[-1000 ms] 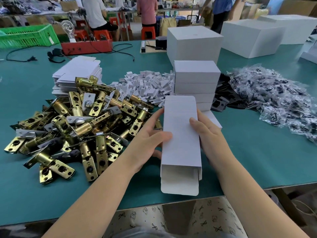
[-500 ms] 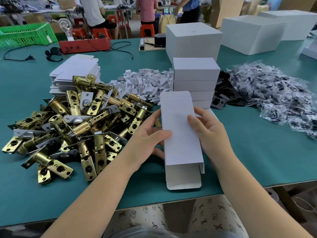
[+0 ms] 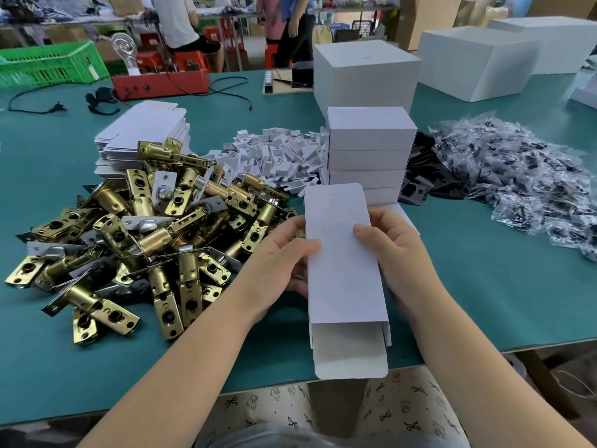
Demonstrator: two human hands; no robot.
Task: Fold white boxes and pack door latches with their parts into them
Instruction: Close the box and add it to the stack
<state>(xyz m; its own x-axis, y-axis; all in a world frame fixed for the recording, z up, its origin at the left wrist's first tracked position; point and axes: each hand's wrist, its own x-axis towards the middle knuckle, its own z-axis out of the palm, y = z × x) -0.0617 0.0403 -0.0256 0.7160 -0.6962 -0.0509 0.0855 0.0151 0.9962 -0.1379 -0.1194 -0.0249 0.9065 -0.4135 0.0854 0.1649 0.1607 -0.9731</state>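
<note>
A white box (image 3: 344,273) sits in the lower middle of the frame, held between both hands over the green counter (image 3: 484,286). The left hand (image 3: 277,270) has its grip clamped on the box's left edge, thumb on top. The right hand (image 3: 392,253) grips the right edge likewise. The box is opened into a sleeve; its near flap (image 3: 350,354) hangs unfolded and the far flap also looks open, so it is not yet closed or filled.

Finished work shows as a stack of closed boxes (image 3: 370,150) just above centre. Much is left: a big pile of brass latches (image 3: 139,234) at left, flat box blanks (image 3: 145,130) in the upper left, white card inserts (image 3: 274,156) at centre, and bagged parts (image 3: 517,176) at right.
</note>
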